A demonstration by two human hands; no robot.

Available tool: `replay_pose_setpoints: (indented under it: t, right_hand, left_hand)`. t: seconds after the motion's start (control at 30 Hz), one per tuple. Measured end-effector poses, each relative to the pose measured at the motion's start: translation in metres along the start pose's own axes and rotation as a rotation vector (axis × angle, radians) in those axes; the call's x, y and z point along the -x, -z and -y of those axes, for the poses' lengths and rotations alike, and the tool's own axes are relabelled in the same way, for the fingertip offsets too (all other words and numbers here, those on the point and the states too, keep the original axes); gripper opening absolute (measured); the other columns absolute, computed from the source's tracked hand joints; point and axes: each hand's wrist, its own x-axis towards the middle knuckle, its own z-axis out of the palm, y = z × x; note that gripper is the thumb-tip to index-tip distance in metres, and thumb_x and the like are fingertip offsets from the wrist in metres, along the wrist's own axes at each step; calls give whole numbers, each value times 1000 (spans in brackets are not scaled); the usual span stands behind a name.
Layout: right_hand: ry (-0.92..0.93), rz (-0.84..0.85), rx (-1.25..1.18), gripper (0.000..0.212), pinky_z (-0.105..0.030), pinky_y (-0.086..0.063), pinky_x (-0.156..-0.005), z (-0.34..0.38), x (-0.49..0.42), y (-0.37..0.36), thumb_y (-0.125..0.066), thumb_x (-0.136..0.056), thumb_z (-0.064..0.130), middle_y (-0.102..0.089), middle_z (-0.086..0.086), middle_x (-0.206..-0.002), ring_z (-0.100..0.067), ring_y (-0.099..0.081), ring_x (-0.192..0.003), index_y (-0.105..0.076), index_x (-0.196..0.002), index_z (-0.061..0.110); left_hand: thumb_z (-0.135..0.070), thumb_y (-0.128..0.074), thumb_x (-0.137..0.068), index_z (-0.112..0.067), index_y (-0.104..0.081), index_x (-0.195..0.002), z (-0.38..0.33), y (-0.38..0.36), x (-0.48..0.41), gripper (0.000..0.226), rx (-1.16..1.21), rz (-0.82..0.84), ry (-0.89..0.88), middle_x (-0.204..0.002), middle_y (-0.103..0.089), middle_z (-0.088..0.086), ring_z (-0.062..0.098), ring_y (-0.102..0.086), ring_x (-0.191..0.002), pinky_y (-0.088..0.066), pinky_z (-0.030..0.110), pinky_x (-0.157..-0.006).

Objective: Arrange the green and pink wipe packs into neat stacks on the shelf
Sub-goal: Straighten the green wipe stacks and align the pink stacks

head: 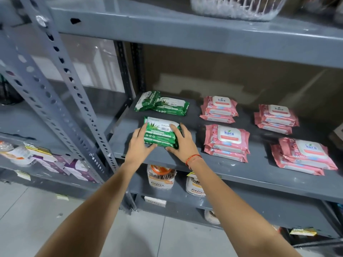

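Note:
A stack of green wipe packs (161, 131) sits near the front left of the grey shelf (241, 171). My left hand (139, 144) presses its left side and my right hand (182, 141) its right side, so both grip the stack. Behind it lie two more green packs (163, 104), one leaning on the other. Several stacks of pink wipe packs stand to the right: back middle (219, 109), front middle (227, 142), back right (276, 118), and front right (304, 156), which is fanned out unevenly.
A perforated grey upright (61, 89) stands left of the shelf. The shelf above (185, 32) holds a clear basket (237, 7). Jars (161, 179) sit on the shelf below. A neighbouring rack at left carries purple packs (55, 164). Grey tiled floor lies underneath.

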Motion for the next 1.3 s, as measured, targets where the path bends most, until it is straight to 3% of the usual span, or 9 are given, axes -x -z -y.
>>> replay_pose_setpoints:
  t: [0.2,0.3,0.37,0.47,0.53,0.67,0.87,1.13,1.3]
  right_hand:
    - [7,-16,110,82,-44,-22,-116,0,-3,5,-73,-79,33,-18,-20,-154,-35,-17,-142,-28,-147,19]
    - [-5,-19,192,82,-49,-25,-113,2,-1,9,-70,-75,51,-23,-20,-152,-37,-23,-140,-34,-143,21]
    - [17,-200,176,79,-49,-33,-105,11,-2,13,-59,-71,66,-36,-20,-145,-38,-36,-132,-48,-133,19]
    - [95,-528,3,68,-42,-40,-99,35,-28,23,-58,-73,62,-46,-18,-138,-34,-46,-124,-59,-121,15]
    - [114,-426,-53,64,-40,-33,-107,54,-63,35,-63,-77,56,-39,-15,-144,-31,-36,-133,-56,-127,16]
    - [127,22,82,82,-41,-24,-115,73,-154,42,-72,-74,50,-28,-14,-151,-30,-22,-141,-38,-142,19]
    - [61,451,386,111,-46,-11,-117,70,-231,23,-73,-70,58,-4,-9,-160,-30,-4,-147,-10,-152,19]
    - [-66,659,415,125,-47,-21,-116,64,-261,5,-80,-60,57,-4,-6,-160,-28,-13,-146,-3,-152,22]
    - [18,502,513,108,-48,-24,-114,61,-254,-4,-79,-64,50,-17,-15,-155,-35,-16,-143,-18,-150,25]
  left_hand:
    - [-17,-77,-75,-14,-26,-145,-4,-2,0,87,9,1,3,-131,-42,15,28,-42,-122,-34,37,-100]
    - [-17,-76,-76,-17,-23,-146,-4,-3,0,88,18,23,-15,-134,-40,14,28,-41,-124,-35,38,-100]
    - [-19,-76,-76,-23,-15,-148,2,1,1,94,35,42,-31,-140,-35,13,28,-38,-128,-36,42,-100]
    - [-37,-73,-77,-31,0,-148,10,9,7,102,32,38,20,-151,-22,11,28,-27,-135,-37,49,-99]
    - [-53,-68,-75,-33,5,-147,16,11,11,104,32,26,46,-152,-22,10,28,-29,-135,-39,50,-99]
    - [-73,-51,-72,-23,3,-148,30,14,13,105,-59,36,23,-149,-32,8,26,-29,-135,-29,47,-107]
    - [-80,-18,-78,-7,-34,-142,50,2,21,98,-368,6,-104,-147,-36,11,26,-28,-137,-12,38,-112]
    - [-68,-33,-87,-8,-34,-141,52,0,23,81,-418,16,-157,-148,-35,11,27,-25,-138,-9,41,-113]
    - [-67,-29,-89,-10,-31,-143,51,1,23,79,-450,18,-161,-151,-30,10,24,-20,-140,-7,41,-114]
